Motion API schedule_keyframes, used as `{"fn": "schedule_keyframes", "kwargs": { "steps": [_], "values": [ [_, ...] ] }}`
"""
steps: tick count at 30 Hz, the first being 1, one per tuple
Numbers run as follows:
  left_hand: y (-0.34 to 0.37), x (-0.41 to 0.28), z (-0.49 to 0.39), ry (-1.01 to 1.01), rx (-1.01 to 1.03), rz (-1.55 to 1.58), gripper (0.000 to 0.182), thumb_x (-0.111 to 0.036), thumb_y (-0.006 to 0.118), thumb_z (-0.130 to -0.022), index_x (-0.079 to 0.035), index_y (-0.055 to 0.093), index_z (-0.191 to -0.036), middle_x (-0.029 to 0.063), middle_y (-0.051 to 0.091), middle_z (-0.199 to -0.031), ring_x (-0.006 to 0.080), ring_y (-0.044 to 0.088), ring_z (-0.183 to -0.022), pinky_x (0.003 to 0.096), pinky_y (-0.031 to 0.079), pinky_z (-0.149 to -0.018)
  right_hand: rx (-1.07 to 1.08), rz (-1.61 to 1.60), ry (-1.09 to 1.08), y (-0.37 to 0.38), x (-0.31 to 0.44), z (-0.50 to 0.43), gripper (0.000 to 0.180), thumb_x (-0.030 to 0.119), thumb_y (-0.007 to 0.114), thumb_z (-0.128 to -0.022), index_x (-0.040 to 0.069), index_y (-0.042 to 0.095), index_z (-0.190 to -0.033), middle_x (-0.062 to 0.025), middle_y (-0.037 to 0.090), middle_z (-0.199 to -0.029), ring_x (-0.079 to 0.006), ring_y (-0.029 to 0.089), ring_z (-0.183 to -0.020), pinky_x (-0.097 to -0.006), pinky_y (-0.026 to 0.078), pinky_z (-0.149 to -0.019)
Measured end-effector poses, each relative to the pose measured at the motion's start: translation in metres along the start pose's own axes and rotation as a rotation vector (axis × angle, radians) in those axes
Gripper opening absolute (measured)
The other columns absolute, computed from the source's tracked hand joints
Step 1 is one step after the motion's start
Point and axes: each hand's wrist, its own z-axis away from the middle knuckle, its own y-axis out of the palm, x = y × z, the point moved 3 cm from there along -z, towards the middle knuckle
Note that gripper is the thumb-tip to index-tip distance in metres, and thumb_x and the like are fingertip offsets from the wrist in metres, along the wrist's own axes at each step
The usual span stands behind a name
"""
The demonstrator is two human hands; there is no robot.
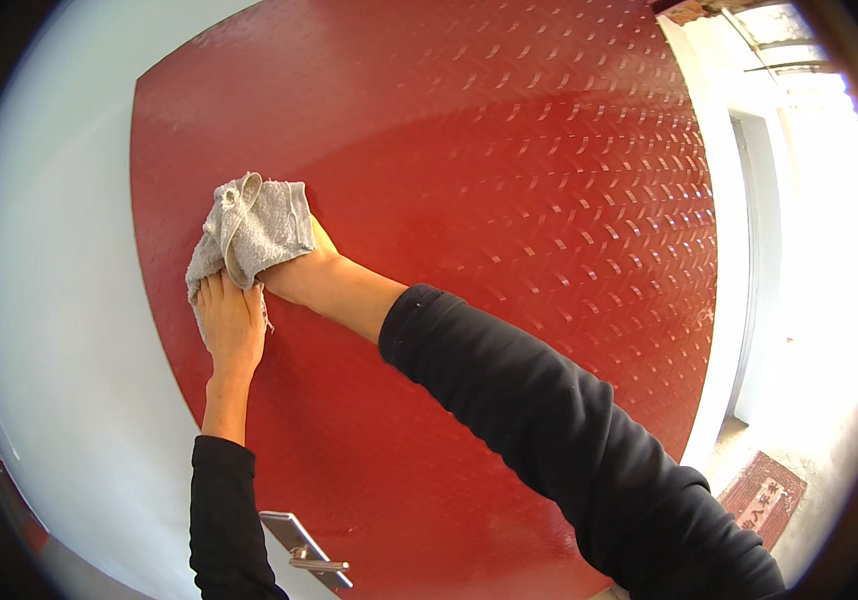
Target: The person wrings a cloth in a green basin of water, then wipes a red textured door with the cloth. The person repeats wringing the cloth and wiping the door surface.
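A grey terry cloth (pixel 264 225) is bunched against a red panel with a raised tread pattern (pixel 436 210), near its left edge. My left hand (pixel 232 319) lies flat at the cloth's lower end, its fingers partly tucked under a fold. My right hand (pixel 294 274) is mostly hidden by the cloth draped over it; only the wrist side and a bit of the hand show. Both arms, in black sleeves, reach up from below. Whether the right fingers are closed on the cloth is hidden.
A metal lever handle on a plate (pixel 316 564) sits at the lower left of the panel. A pale wall (pixel 61 262) borders it on the left. At right are a white doorway (pixel 763 262), bright light and a red floor mat (pixel 763 499) bearing writing.
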Motion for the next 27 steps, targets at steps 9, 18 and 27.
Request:
{"fn": "schedule_keyframes", "kwargs": {
  "steps": [9,18,27],
  "values": [
    [0.022,0.028,-0.006,0.081,-0.046,0.218,0.041,-0.03,0.041,-0.099,0.001,0.048,-0.126,0.0212,0.05,-0.126,0.0396,0.042,-0.12,0.0513,0.03,-0.104,-0.052,-0.077,0.11,0.024,0.009,-0.012,0.008,0.015,0.056,-0.091,0.008,0.058,-0.095,-0.0091,0.063,-0.088,-0.024,0.063,-0.08,-0.0345,0.052,-0.066],
    [0.033,0.074,-0.033,0.39,-0.369,0.227,0.042,-0.027,0.047,-0.097,-0.001,0.05,-0.13,0.0186,0.052,-0.129,0.0375,0.044,-0.123,0.0531,0.03,-0.105,-0.217,0.323,0.298,0.029,0.05,-0.018,0.037,0.029,0.07,-0.082,0.009,0.057,-0.111,-0.0146,0.062,-0.104,-0.0319,0.065,-0.096,-0.0424,0.055,-0.073],
    [-0.097,0.169,-0.023,0.548,-0.383,0.3,0.047,-0.028,0.052,-0.095,-0.002,0.048,-0.134,0.0147,0.053,-0.128,0.0324,0.046,-0.123,0.0525,0.031,-0.105,-0.335,0.253,0.451,0.029,0.152,-0.062,0.061,0.032,0.066,-0.086,0.003,0.046,-0.136,-0.0204,0.053,-0.131,-0.0327,0.05,-0.124,-0.0405,0.042,-0.105]
  ]
}}
